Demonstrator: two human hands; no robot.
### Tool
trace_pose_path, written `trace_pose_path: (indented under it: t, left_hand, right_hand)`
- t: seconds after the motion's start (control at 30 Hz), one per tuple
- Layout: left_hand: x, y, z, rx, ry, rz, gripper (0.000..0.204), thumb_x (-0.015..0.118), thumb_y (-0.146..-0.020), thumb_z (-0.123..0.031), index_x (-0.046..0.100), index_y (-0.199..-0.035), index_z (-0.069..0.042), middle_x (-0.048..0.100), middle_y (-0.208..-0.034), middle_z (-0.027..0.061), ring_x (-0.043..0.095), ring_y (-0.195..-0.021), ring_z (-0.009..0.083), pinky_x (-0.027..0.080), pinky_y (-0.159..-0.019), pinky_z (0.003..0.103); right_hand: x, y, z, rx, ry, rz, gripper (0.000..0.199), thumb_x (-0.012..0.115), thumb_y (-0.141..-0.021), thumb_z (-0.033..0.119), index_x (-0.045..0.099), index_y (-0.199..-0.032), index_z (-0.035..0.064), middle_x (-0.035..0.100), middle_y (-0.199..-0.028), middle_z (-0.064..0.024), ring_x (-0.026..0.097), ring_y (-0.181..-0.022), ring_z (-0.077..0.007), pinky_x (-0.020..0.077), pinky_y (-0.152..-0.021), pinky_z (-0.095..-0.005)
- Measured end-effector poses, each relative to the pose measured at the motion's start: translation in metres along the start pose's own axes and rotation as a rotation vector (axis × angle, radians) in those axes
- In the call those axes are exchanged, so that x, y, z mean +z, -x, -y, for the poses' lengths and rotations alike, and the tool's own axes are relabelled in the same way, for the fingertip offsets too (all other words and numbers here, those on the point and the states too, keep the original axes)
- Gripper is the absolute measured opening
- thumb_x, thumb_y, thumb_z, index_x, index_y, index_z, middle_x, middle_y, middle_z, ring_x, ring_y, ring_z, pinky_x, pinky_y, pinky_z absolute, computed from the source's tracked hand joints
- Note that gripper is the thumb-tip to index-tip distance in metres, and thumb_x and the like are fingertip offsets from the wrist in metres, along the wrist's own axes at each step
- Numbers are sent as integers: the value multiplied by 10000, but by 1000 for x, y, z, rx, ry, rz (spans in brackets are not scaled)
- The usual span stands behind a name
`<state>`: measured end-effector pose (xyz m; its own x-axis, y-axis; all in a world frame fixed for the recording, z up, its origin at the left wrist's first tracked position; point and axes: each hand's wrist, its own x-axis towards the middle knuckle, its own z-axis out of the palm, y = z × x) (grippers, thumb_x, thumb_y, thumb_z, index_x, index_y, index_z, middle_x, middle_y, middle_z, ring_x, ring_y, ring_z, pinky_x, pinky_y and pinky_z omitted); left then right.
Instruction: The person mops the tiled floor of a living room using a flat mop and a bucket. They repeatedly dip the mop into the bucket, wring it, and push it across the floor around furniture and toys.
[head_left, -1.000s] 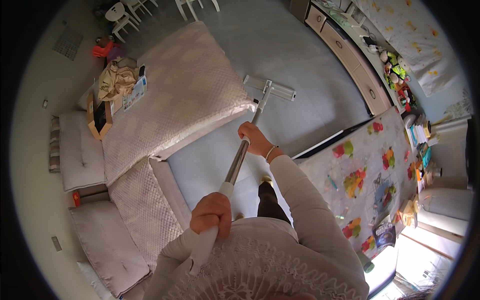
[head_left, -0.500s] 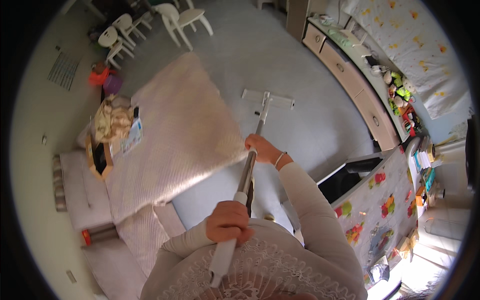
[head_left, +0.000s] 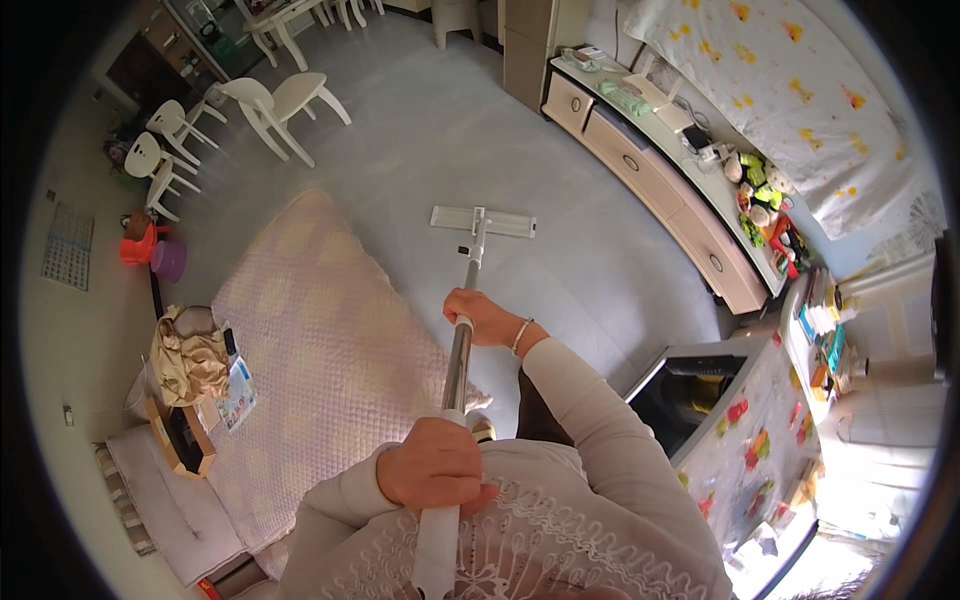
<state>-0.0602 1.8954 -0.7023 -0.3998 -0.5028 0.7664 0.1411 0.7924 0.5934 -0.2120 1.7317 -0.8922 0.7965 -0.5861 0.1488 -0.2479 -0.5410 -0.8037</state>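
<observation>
A flat mop with a white rectangular head (head_left: 482,221) rests on the grey floor (head_left: 450,130), its metal pole (head_left: 461,352) running back toward me. My right hand (head_left: 482,318) grips the pole at mid-length, a bracelet on the wrist. My left hand (head_left: 432,464) grips the pole's upper part close to my chest, just above the white handle end (head_left: 436,545). The mop head lies just right of a pale quilted mat (head_left: 325,355).
White plastic chairs (head_left: 270,100) stand at the far left. A low cabinet (head_left: 660,190) with toys runs along the right wall under a patterned cloth. A dark box (head_left: 690,390) sits at my right. A crumpled beige cloth (head_left: 188,355) and cushions (head_left: 170,505) lie left of the mat.
The view has swung up the room and the mop head has moved forward over the floor, away from the mat's edge. Both hands keep their grip on the pole.
</observation>
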Motion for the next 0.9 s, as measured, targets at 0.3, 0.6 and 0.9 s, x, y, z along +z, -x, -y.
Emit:
trace_pose_path:
  t: [0.3,0.6,0.9]
  left_hand:
    - [-31,-97,142,-64,-146,-234,272,683,-627,79,455,-602,-68,484,-588,50,453,-427,192,354,-370,290]
    - [-63,-166,251,-38,-193,-371,250,682,-656,89,478,-698,-49,480,-594,48,472,-434,192,364,-376,299]
    - [-166,-207,360,84,-175,-395,277,662,-637,108,433,-679,-41,508,-593,71,481,-423,189,396,-360,293]
  right_hand:
    - [-115,-123,-111,-77,-51,139,306,667,-604,-94,504,-802,73,538,-850,-81,513,-849,-314,429,-742,-389]
    - [-191,-210,-182,-158,-125,157,273,645,-631,-55,455,-785,65,500,-807,-63,492,-769,-277,436,-713,-349]
    - [-221,-321,-234,-88,-192,-128,293,647,-604,-74,488,-805,68,539,-841,-88,526,-833,-306,442,-755,-369]
